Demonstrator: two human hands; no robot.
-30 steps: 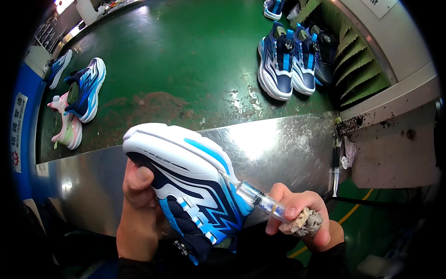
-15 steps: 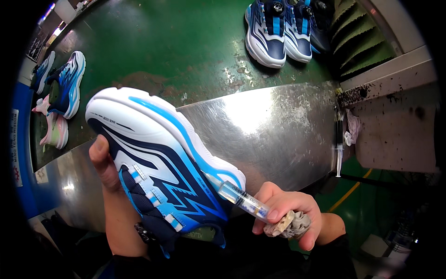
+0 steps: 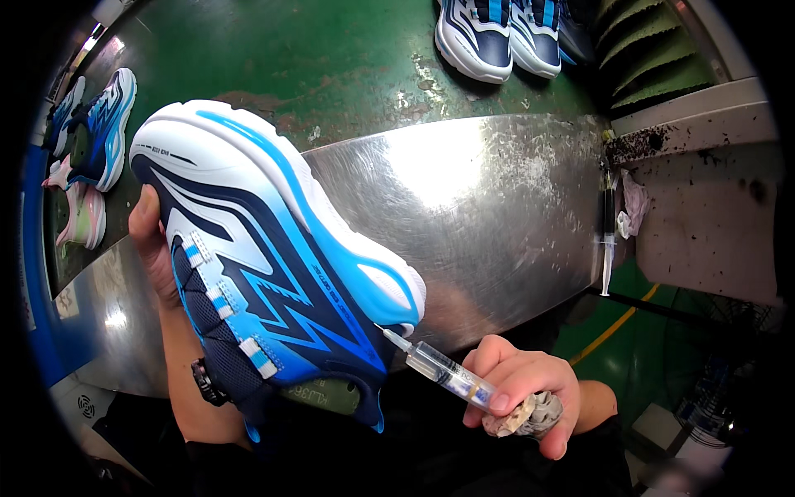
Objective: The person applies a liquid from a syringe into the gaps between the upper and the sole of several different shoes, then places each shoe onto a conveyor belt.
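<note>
Single head-worn fisheye view, looking steeply down from close above at a blue-and-white sneaker [image 3: 273, 257] and syringe [image 3: 443, 374] held near the lens. Beyond, steel counter [image 3: 497, 207] and green floor [image 3: 331, 50], edges bending toward the dark rim.

Sneaker [image 3: 273, 273] navy, blue zigzag, white-blue sole; syringe [image 3: 443, 373] clear; floor [image 3: 331, 58] green

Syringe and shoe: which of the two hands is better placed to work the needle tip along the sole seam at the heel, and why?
Right. The right hand already grips the syringe, its needle at the shoe heel seam. The left hand is busy propping the shoe up from behind.
</note>
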